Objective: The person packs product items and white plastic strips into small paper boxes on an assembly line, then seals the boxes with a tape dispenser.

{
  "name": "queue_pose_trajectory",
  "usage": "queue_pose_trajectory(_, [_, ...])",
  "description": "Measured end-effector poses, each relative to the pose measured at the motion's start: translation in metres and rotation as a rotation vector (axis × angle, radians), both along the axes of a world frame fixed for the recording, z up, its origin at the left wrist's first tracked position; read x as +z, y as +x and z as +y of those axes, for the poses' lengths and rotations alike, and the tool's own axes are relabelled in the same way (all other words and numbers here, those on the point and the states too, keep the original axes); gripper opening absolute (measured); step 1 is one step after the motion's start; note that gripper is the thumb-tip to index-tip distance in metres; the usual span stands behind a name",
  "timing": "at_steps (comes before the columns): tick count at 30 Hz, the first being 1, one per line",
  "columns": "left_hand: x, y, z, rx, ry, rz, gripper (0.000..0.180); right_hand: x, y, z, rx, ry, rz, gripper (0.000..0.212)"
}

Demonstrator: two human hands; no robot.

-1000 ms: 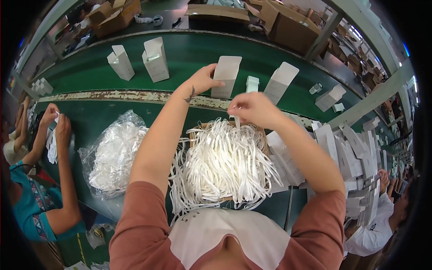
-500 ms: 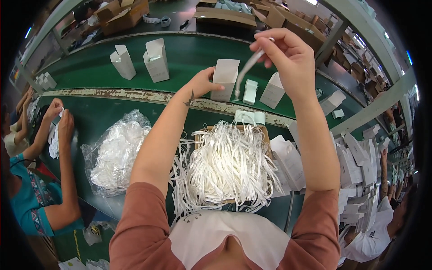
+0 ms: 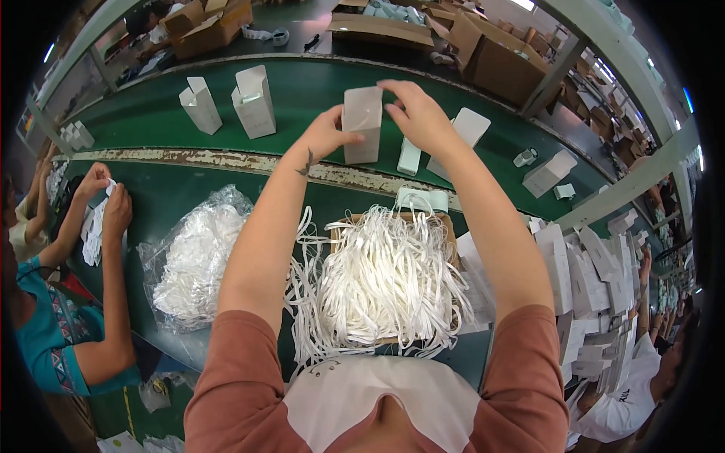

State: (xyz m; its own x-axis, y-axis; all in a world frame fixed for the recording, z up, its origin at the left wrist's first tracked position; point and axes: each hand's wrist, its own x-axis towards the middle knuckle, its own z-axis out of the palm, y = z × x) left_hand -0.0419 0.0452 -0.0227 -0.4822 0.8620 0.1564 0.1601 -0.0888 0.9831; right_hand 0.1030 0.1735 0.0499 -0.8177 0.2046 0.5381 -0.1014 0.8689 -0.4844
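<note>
On the green belt, my left hand (image 3: 323, 136) is wrapped around the left side of an upright white carton (image 3: 362, 130). My right hand (image 3: 420, 117) reaches over to the carton's top right edge; its index finger touches there, with the thumb held apart. No strap shows in it. A pale green device (image 3: 409, 157) stands just right of the carton, and an open white carton (image 3: 464, 136) is beyond it, under my right forearm. Nearer to me, a heap of white wrist straps (image 3: 389, 283) overflows a cardboard box, with a pale green device (image 3: 432, 199) behind it.
Two open cartons (image 3: 255, 106) stand farther left on the belt. A clear bag of white straps (image 3: 200, 264) lies on the left. Stacked white cartons (image 3: 589, 279) fill the right side. A co-worker's hands (image 3: 109, 196) handle white pieces at far left. A metal post (image 3: 563, 72) rises at right.
My right hand has come down and left to the carton's top, and the white strap it held is out of sight. The carton has shifted slightly left and turned; other belt cartons moved left.
</note>
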Motion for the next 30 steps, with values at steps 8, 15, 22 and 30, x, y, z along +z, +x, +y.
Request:
queue_pose_trajectory(8, [-0.011, -0.023, -0.003, 0.055, -0.079, 0.001, 0.058, -0.094, -0.002, 0.044, 0.038, 1.044, -0.621, 0.037])
queue_pose_trajectory(15, [-0.010, -0.027, -0.008, 0.063, -0.062, -0.022, 0.057, -0.027, -0.009, 0.012, 0.057, -0.495, -0.010, 0.052])
queue_pose_trajectory(22, [-0.005, -0.008, 0.001, 0.010, -0.097, 0.076, 0.054, -0.009, -0.031, -0.021, -0.212, -0.241, 0.134, 0.052])
queue_pose_trajectory(30, [-0.009, -0.026, -0.002, 0.053, -0.059, 0.055, 0.055, -0.014, -0.005, -0.018, -0.097, 0.340, 0.169, 0.017])
